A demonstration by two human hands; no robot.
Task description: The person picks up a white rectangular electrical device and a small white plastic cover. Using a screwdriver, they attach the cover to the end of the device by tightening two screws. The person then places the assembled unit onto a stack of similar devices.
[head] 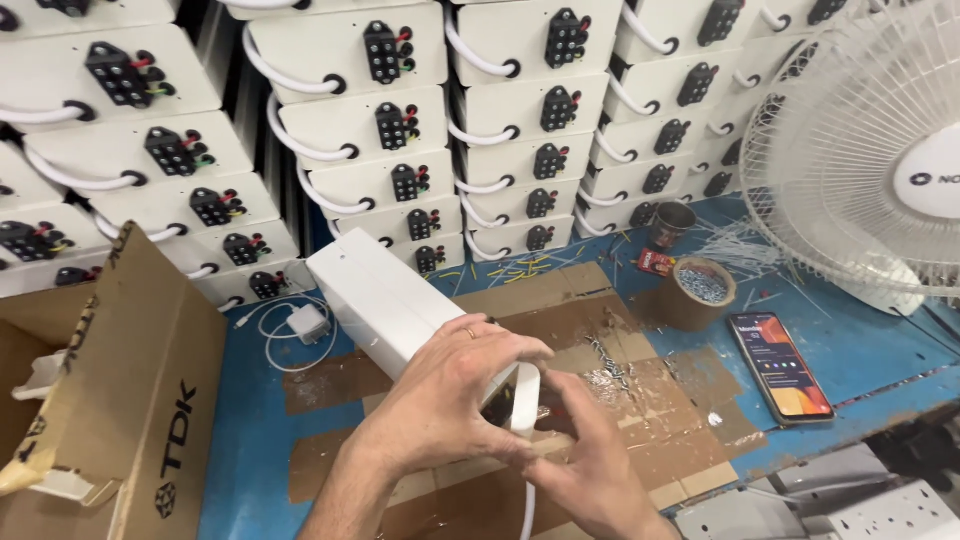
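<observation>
A long white metal box (375,298) lies on the blue workbench (250,440), its near end turned toward me. My left hand (450,400) wraps over that near end from above. My right hand (585,460) reaches in from below right, fingers at the open end, touching a white cable (527,400) that loops out of the box and runs down off the bottom edge. Both hands cover the end face, so its connector panel is hidden.
Stacks of identical white boxes (400,120) with black terminal blocks and white cable handles fill the back. An open cardboard carton (120,400) stands left. A white charger (308,322), brown tape roll (700,292), smartphone (780,365) and white fan (880,150) lie right.
</observation>
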